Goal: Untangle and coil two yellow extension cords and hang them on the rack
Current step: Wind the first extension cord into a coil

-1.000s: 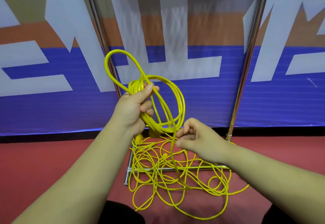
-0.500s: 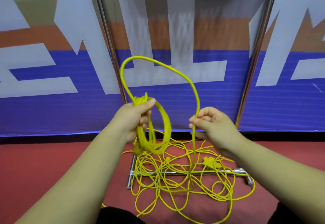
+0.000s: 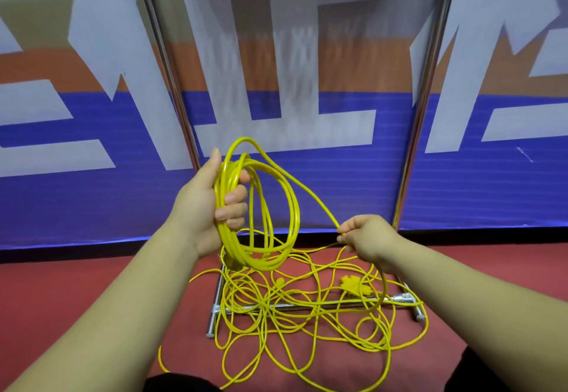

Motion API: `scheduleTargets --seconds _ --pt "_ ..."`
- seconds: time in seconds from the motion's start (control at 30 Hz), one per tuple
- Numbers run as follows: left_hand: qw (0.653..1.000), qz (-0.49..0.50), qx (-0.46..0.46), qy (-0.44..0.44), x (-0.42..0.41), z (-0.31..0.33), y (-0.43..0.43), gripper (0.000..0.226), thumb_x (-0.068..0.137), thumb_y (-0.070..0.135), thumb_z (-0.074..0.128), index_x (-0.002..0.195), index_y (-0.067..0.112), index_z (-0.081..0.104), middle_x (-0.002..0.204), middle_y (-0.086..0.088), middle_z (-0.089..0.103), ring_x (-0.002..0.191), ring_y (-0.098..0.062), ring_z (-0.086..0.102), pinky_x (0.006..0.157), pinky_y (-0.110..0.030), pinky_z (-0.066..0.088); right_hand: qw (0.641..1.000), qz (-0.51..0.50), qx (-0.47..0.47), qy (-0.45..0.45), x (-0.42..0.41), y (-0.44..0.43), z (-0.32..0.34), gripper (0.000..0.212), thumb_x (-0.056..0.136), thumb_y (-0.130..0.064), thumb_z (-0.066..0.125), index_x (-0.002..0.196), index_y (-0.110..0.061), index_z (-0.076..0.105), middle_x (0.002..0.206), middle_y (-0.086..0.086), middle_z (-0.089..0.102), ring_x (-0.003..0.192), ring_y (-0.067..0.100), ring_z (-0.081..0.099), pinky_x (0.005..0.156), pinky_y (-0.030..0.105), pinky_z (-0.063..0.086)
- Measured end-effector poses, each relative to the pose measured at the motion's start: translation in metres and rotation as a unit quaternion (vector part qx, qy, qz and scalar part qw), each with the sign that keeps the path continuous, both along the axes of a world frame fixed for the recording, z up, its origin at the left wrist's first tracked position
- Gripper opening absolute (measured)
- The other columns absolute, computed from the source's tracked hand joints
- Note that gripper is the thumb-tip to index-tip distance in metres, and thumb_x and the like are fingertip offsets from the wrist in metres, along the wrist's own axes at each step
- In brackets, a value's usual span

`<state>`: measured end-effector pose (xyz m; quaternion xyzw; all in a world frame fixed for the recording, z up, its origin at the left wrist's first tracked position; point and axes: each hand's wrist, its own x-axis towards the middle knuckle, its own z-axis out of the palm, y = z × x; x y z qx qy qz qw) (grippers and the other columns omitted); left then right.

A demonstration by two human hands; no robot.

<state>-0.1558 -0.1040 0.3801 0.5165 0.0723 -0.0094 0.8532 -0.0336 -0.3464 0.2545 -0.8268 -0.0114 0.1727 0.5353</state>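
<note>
My left hand (image 3: 212,204) grips a coil of yellow extension cord (image 3: 264,216) made of several loops that hang down from the fist. One strand runs from the coil's top down to my right hand (image 3: 365,237), which pinches it low and to the right. Below both hands a tangled heap of yellow cord (image 3: 301,311) lies on the red floor over the metal rack's base bar (image 3: 307,305). A yellow plug (image 3: 356,284) rests in the heap.
The rack's two chrome uprights (image 3: 166,71) (image 3: 425,93) rise in front of a blue, white and orange banner wall (image 3: 491,182). The red floor (image 3: 61,284) spreads on both sides. Dark clothing (image 3: 181,384) shows at the bottom edge.
My right hand laid a loop onto the coil, then slid down and right along the cord. The left hand rose slightly, and the coil now hangs wider.
</note>
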Motion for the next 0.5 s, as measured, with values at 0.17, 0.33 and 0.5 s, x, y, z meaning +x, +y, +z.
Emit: scheduleTargets --seconds 0.17,0.33,0.5 --pt "0.999 0.016 -0.034 -0.023 0.001 0.001 0.000 0.045 0.093 0.058 0.046 0.080 0.017 0.059 0.046 0.008 0.031 0.028 -0.003 0.027 0.034 -0.017 0.023 0.994 0.079 -0.080 -0.006 -0.007 0.004 -0.002 0.013 0.088 0.001 0.065 0.087 -0.012 0.068 0.077 0.015 0.073 0.052 0.014 0.056 0.046 0.021 0.040" --pt "0.998 0.049 -0.036 -0.028 0.004 -0.005 -0.006 0.035 0.094 0.051 0.050 0.082 0.019 0.058 0.048 0.008 0.032 0.030 -0.003 0.027 0.034 -0.017 0.026 0.944 0.229 -0.218 -0.089 -0.025 0.015 0.012 0.011 0.089 -0.010 0.065 0.088 -0.021 0.068 0.062 -0.007 0.067 0.060 0.017 0.066 0.057 0.027 0.051" --pt "0.993 0.114 0.010 -0.029 0.011 -0.016 -0.011 0.026 0.101 0.038 0.049 0.082 0.021 0.053 0.052 0.008 0.035 0.035 -0.003 0.031 0.037 -0.018 0.033 0.847 0.369 -0.268 -0.275 -0.056 0.022 0.041 0.019 0.092 -0.014 0.055 0.107 -0.022 0.064 0.088 -0.011 0.062 0.078 0.010 0.055 0.069 0.023 0.037"
